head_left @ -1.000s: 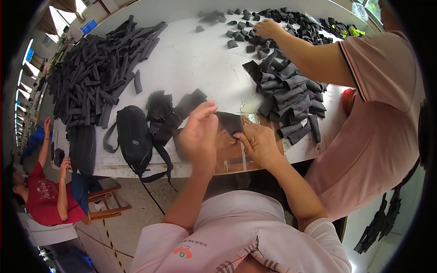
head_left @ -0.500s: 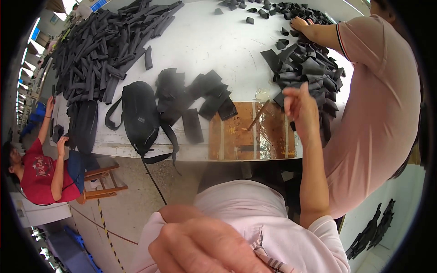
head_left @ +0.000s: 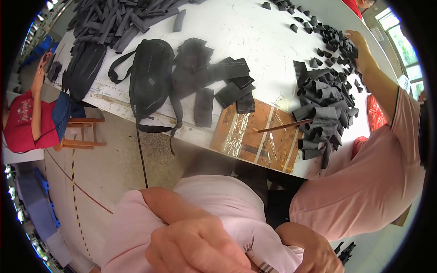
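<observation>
Black fabric pieces lie by a brown board on a scuffed white table, near a wooden stool. The left hand and right hand are curled; whether they hold anything cannot be told.

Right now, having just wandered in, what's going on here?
The camera wearer's left hand and right hand are off the table, close to the body; neither visibly holds anything. A thin brown stick lies across the brown board, reaching the pile of dark pieces. On the right, a co-worker's hand is among small dark pieces. A black bag lies left of the board.
</observation>
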`<move>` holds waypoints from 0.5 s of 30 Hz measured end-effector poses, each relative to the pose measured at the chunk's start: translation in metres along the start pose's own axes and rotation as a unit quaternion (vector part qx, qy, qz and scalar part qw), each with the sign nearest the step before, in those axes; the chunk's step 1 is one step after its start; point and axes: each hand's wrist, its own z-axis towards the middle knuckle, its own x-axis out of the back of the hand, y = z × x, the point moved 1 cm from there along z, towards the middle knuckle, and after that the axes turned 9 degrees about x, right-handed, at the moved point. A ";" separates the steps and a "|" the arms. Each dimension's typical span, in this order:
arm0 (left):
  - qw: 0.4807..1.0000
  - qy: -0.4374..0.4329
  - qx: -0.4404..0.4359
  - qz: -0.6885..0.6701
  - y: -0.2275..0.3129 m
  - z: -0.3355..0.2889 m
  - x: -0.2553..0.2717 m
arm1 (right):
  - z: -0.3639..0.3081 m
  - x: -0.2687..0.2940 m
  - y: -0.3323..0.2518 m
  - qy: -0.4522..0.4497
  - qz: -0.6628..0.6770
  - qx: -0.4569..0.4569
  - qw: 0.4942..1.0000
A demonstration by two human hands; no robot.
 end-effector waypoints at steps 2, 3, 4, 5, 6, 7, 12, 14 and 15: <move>0.997 -0.008 -0.046 0.062 -0.002 -0.001 0.005 | 0.000 -0.005 -0.005 -0.061 0.002 -0.062 0.996; 0.993 -0.085 -0.072 0.033 -0.010 0.009 0.013 | -0.001 -0.006 -0.006 -0.088 0.027 -0.071 0.993; 0.982 -0.163 -0.092 -0.002 -0.020 0.021 0.021 | -0.002 -0.007 -0.006 -0.110 0.043 -0.078 0.990; 0.982 -0.166 -0.090 -0.004 -0.032 0.027 0.030 | -0.005 -0.007 -0.007 -0.132 0.056 -0.086 0.986; 0.984 -0.095 0.026 0.151 -0.049 0.029 0.042 | -0.007 -0.007 -0.007 -0.153 0.067 -0.093 0.981; 0.942 -0.014 0.140 0.304 -0.065 0.028 0.058 | -0.008 -0.005 -0.004 -0.175 0.086 -0.102 0.976; 0.553 0.061 0.322 0.766 -0.157 0.000 0.161 | -0.009 -0.007 -0.006 -0.264 0.135 -0.141 0.945; 0.524 0.079 0.358 0.769 -0.159 -0.006 0.175 | -0.011 -0.006 0.002 -0.138 0.063 -0.196 0.969; 0.495 0.096 0.394 0.768 -0.161 -0.009 0.183 | -0.012 -0.005 0.006 -0.074 0.026 -0.221 0.972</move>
